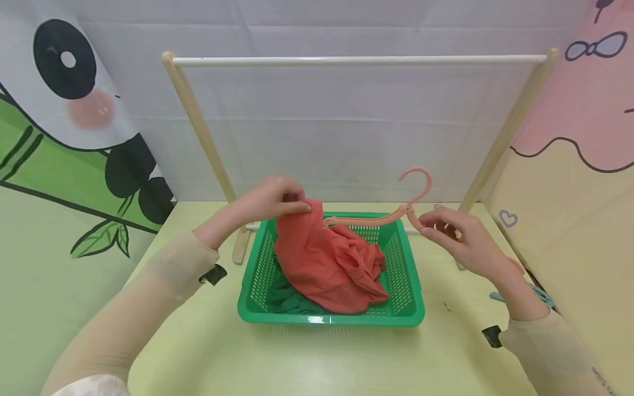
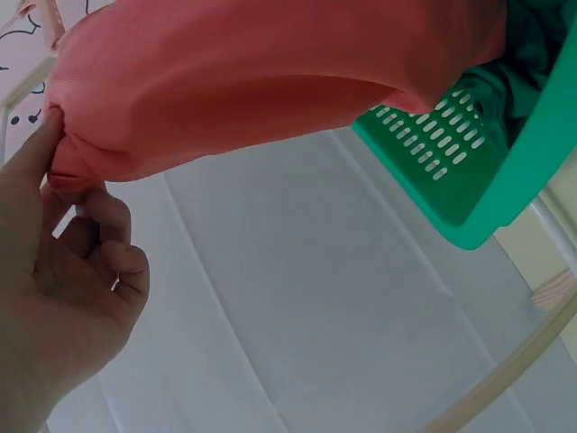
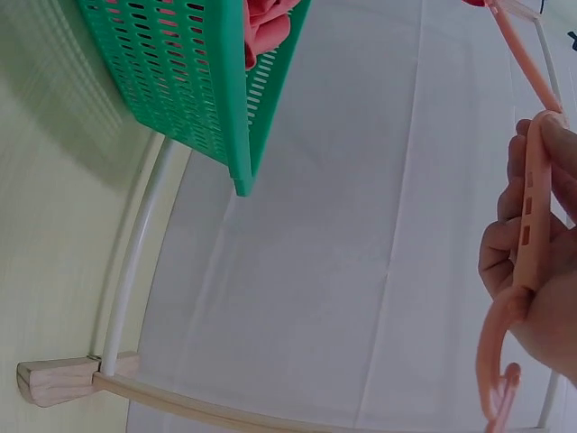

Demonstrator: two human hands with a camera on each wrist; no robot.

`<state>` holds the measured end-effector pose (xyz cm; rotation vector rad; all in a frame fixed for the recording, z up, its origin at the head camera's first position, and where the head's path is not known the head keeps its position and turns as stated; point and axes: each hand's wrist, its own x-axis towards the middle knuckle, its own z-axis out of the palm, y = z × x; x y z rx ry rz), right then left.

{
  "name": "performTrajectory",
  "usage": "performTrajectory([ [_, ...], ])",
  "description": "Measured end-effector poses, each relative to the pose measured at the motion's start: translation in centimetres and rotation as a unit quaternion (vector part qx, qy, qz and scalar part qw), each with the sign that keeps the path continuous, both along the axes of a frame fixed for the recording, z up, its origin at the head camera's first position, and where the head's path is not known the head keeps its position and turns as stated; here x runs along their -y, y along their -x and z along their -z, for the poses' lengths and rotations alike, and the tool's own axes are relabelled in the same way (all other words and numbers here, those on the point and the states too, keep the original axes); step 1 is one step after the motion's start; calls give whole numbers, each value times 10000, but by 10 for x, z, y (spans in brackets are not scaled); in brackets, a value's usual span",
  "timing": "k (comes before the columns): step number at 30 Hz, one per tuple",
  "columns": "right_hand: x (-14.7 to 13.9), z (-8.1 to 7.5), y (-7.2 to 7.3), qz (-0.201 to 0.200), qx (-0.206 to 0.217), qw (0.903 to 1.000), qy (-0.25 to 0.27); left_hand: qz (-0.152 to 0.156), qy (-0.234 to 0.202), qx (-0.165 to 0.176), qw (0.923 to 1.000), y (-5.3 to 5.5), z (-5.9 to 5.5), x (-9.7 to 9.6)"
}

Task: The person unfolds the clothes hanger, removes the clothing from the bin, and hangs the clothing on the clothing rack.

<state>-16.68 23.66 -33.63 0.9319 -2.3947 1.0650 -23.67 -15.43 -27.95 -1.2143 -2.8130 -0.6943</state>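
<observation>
My left hand point(image 1: 269, 199) pinches the edge of a red garment point(image 1: 317, 264) between thumb and fingers, lifting that part above the green basket point(image 1: 332, 318). The rest of the garment lies crumpled in the basket, over a dark green cloth point(image 1: 292, 300). To the right of the basket, my right hand point(image 1: 460, 240) grips one arm of a salmon-pink hanger point(image 1: 366, 221), whose hook points up. The hanger's other arm reaches left to the raised fabric; whether its tip is inside the garment is unclear. In the left wrist view, the pinched fabric point(image 2: 225, 81) stretches towards the basket.
A rack with a white rail point(image 1: 356, 61) and wooden posts point(image 1: 200, 124) stands behind the basket. Blue-green hangers point(image 1: 542, 296) lie on the table at the right. Printed cloth walls point(image 1: 564, 220) close in both sides.
</observation>
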Motion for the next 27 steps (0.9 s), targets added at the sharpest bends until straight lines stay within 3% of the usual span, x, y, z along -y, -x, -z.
performTrajectory([
  [2, 0, 0, 1, -99, 41, 9999, -14, 44, -64, 107, 9999, 0, 2, 2],
  [5, 2, 0, 3, -194, 62, 9998, -76, 176, -413, 570, 9974, 0, 3, 4],
  [9, 4, -2, 5, -301, 35, 9994, -181, 148, -982, 1307, 9864, -3, -1, 2],
  [12, 5, -5, 5, -305, 45, 9993, -226, 105, -1339, 1397, 9810, -5, -8, -2],
  [15, 4, -8, 5, -277, 96, 9991, -298, 181, -1546, 938, 9834, -7, -19, -5],
  [18, 4, -10, 5, -211, 63, 9990, -395, 255, -1644, 141, 9860, -11, -33, -9],
  [22, 1, -15, 6, -54, -54, 9991, -417, 263, -1895, -745, 9787, -21, -55, -15],
  [24, 0, -16, 6, -31, -86, 9993, -353, 215, -1924, -1021, 9758, -26, -62, -18],
  [27, -1, -15, 8, -223, -99, 9995, -220, 15, -1528, -1162, 9814, -28, -62, -22],
])
